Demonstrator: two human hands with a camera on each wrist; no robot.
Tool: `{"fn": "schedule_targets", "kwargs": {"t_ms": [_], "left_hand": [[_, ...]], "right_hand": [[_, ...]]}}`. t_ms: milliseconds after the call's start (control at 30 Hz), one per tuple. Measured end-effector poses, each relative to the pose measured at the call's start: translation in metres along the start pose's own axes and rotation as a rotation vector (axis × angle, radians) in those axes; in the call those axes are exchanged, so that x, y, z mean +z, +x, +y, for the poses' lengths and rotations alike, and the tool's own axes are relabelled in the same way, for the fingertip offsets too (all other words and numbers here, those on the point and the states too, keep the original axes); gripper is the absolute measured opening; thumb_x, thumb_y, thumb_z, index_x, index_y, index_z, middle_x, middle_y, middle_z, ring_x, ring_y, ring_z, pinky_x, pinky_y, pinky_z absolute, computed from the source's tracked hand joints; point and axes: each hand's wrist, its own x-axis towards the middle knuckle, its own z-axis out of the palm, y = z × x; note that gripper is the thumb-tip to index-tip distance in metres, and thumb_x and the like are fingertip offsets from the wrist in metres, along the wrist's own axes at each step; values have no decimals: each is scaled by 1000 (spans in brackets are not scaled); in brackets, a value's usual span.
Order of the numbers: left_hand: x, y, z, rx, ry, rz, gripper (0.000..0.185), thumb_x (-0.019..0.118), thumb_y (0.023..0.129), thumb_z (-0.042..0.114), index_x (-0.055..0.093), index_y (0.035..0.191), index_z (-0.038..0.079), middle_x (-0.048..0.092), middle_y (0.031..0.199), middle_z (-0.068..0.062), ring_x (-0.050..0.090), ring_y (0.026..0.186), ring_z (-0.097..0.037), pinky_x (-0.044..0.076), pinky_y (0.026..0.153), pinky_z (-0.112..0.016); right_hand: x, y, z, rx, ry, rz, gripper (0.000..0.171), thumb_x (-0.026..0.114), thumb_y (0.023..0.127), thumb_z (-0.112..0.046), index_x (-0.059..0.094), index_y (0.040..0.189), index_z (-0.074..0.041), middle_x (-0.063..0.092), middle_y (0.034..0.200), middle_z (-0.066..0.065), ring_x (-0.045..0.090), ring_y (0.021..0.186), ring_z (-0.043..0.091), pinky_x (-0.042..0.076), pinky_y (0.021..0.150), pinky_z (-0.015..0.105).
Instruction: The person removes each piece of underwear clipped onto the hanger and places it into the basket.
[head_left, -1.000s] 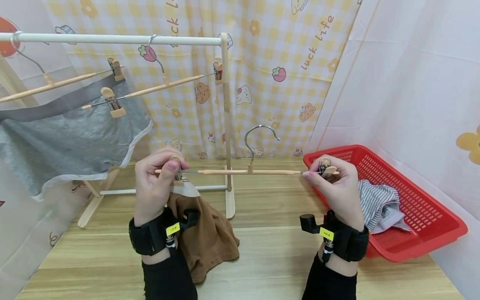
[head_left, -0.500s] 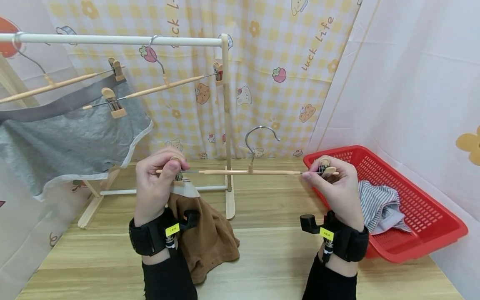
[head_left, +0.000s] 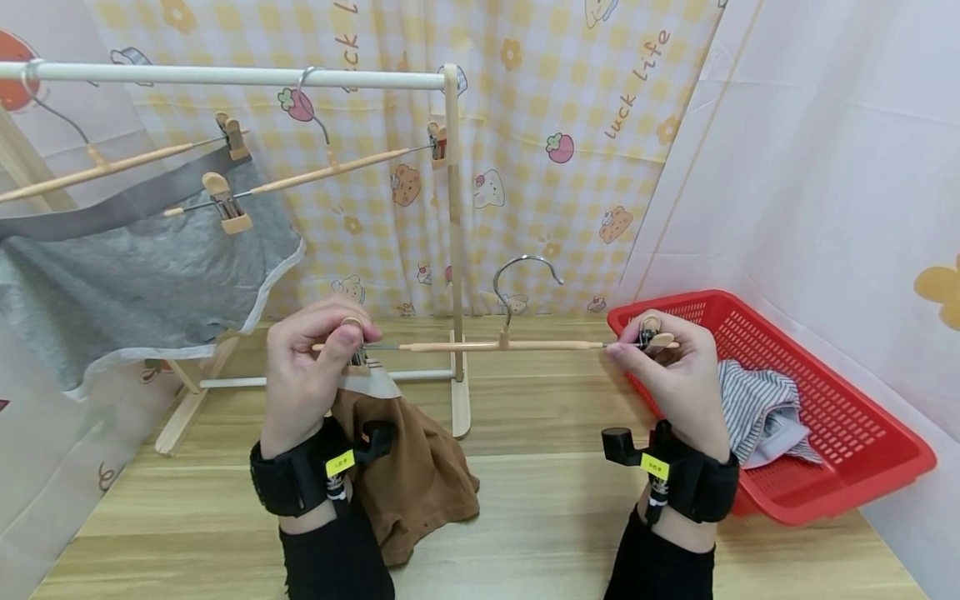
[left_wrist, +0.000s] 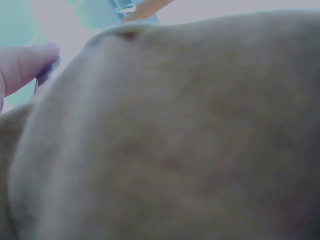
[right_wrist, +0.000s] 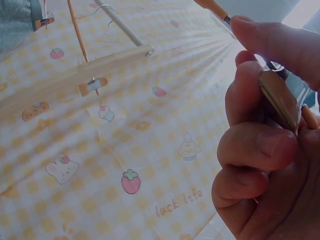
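A wooden clip hanger (head_left: 502,345) with a metal hook is held level between both hands in the head view. My left hand (head_left: 303,371) pinches the clip at its left end. Below that clip hangs a brown garment (head_left: 408,467) with a white waistband; the clip's tip meets the band, though its bite is partly hidden. Brown cloth (left_wrist: 170,135) fills most of the left wrist view. My right hand (head_left: 678,375) grips the hanger's right end, fingers curled around its clip (right_wrist: 279,97), which carries no cloth.
At left stands a rack with a white rail (head_left: 225,75) and wooden post (head_left: 454,233). From it hang grey underpants (head_left: 150,267) on one hanger and another clip hanger (head_left: 330,171) without clothing. A red basket (head_left: 862,417) at right holds a striped garment (head_left: 761,408).
The held hanger has sunk very slightly and shifted a touch right. My left wrist has turned a little outward to the left. Both hands keep their hold.
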Motion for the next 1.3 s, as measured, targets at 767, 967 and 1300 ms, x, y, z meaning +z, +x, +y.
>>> {"fn": "schedule_targets", "kwargs": {"t_ms": [767,967,1300], "left_hand": [[3,-2,8,19,20,10,29,66,97,15,69,81,-8,65,83,-10,55,80,-22,38,74,-30],[4,-2,7,14,18,15,29,66,97,16,69,81,-9,65,82,-11,52,77,-21,37,71,-29],[4,-2,8,-3,39,14,29,67,97,18,70,83,-7,65,83,-11,50,75,-19,37,69,-28]], "right_hand": [[-3,0,-4,-1,-16,-23,13,71,81,16,63,78,6,60,73,5,46,60,13,38,50,20],[-2,0,-5,1,-11,-14,15,69,81,18,63,77,4,60,73,7,44,59,14,36,48,21],[-2,0,-5,1,0,-14,14,69,81,18,63,77,5,62,73,7,49,61,14,41,51,19]]}}
